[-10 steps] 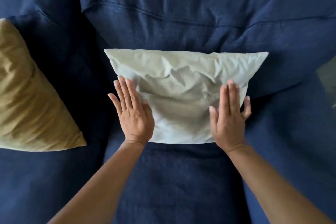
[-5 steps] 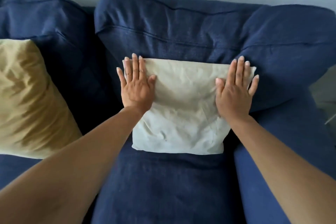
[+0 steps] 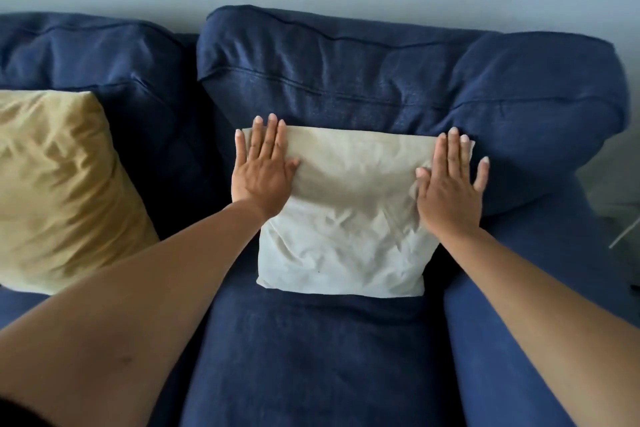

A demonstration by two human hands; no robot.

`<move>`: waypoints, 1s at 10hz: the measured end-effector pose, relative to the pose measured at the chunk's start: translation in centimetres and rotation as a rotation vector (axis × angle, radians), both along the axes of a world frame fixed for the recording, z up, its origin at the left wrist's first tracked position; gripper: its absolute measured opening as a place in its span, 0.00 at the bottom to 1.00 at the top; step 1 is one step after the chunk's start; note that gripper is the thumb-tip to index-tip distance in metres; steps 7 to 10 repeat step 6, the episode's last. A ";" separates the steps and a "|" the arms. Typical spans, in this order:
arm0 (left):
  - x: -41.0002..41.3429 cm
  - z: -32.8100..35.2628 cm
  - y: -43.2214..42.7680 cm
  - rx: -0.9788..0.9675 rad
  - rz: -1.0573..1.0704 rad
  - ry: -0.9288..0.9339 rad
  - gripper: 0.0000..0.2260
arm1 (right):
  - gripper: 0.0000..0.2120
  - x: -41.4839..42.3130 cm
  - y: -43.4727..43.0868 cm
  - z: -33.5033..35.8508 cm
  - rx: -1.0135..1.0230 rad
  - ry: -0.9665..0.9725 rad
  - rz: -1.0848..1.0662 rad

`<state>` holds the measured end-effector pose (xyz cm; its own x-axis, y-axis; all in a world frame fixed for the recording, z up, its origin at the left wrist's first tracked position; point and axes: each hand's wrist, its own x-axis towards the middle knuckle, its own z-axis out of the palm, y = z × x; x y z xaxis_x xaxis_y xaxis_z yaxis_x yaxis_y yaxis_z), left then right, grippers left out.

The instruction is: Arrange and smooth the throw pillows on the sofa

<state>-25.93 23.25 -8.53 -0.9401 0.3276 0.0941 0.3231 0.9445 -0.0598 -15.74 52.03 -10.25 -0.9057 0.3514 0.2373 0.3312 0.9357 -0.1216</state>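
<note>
Taking the white pillow [image 3: 343, 218] as the landmark, far to its left a mustard pillow [image 3: 59, 184] leans against the sofa's [image 3: 311, 357] left back cushion [image 3: 104, 59], well apart from the hands. The white pillow itself stands on the seat and leans against the right back cushion [image 3: 381, 80]. On its upper left corner the left hand [image 3: 261, 166] lies flat and open, palm down, fingers together and reaching to the top edge, gripping nothing. On its upper right corner the right hand [image 3: 450, 184] lies the same way, open and spread, with the little finger over the pillow's right edge. The upper band between the palms looks smooth; creases remain across the lower half. To smooth it well, I judge the palms should stay flat and press evenly, stroking outward and down toward the lower corners, without pinching the cover or shoving the pillow off its lean. Counted: two throw pillows, one white and one mustard; two back cushions in view; two hands, both open.
</note>
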 end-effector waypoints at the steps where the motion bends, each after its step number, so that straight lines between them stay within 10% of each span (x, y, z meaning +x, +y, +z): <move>1: 2.1 1.2 2.5 0.101 -0.140 0.034 0.31 | 0.31 -0.1 -2.7 1.6 0.048 0.076 0.175; 2: 4.2 -0.1 3.9 0.005 -0.224 -0.060 0.30 | 0.31 0.6 -5.5 0.7 0.189 -0.038 0.379; 4: 4.5 -0.9 0.0 -0.067 0.082 -0.166 0.29 | 0.30 2.6 -2.5 -0.7 0.049 -0.219 0.058; 10: 6.8 4.0 -1.4 -0.073 0.018 -0.187 0.30 | 0.30 4.6 -5.2 3.2 -0.078 -0.204 0.078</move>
